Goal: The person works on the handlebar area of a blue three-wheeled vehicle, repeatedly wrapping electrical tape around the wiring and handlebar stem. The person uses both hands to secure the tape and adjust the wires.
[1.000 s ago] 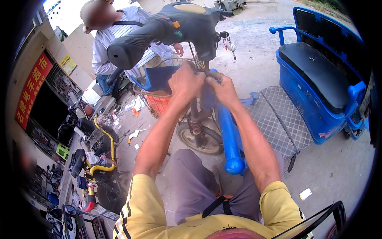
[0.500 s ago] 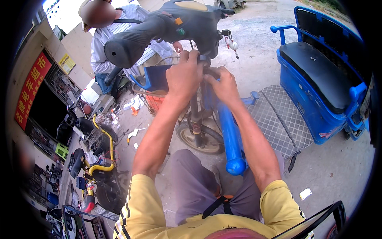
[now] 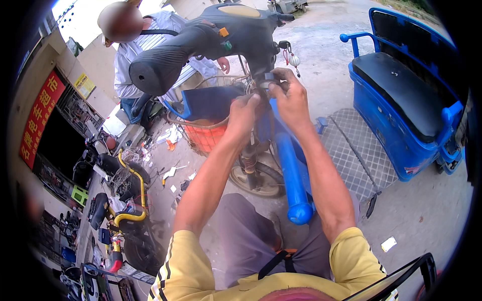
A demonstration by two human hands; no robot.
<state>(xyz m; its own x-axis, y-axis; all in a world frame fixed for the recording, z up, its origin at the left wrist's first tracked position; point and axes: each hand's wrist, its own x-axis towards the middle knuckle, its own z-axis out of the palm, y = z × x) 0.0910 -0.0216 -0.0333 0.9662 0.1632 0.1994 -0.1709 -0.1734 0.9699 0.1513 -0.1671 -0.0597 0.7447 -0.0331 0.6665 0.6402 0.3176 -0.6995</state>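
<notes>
Both my hands are at the steering column of a blue electric tricycle, just below its black handlebar (image 3: 221,37). My left hand (image 3: 244,113) is closed beside the column, thumb on top and fingers curled. Whatever it grips is hidden. Thin pale wires (image 3: 249,84) hang right above it. On the other side, my right hand (image 3: 292,98) pinches a dark grey fitting (image 3: 266,79) at the column with thumb and bent fingers; its exact kind is unclear. A blue frame tube (image 3: 292,180) with a rounded end runs toward me under the right forearm.
A wire basket (image 3: 206,136) with something orange in it is at the front, over the wheel (image 3: 256,183). Right of me are a checkered footboard (image 3: 351,150) and a black seat (image 3: 399,93). A person (image 3: 160,47) stands beyond the handlebar. A yellow-framed vehicle (image 3: 131,215) and litter lie left.
My left hand has dropped from up against the column to a lower spot, uncovering the wires. My right hand has shifted slightly up and right, its fingers now raised around the fitting.
</notes>
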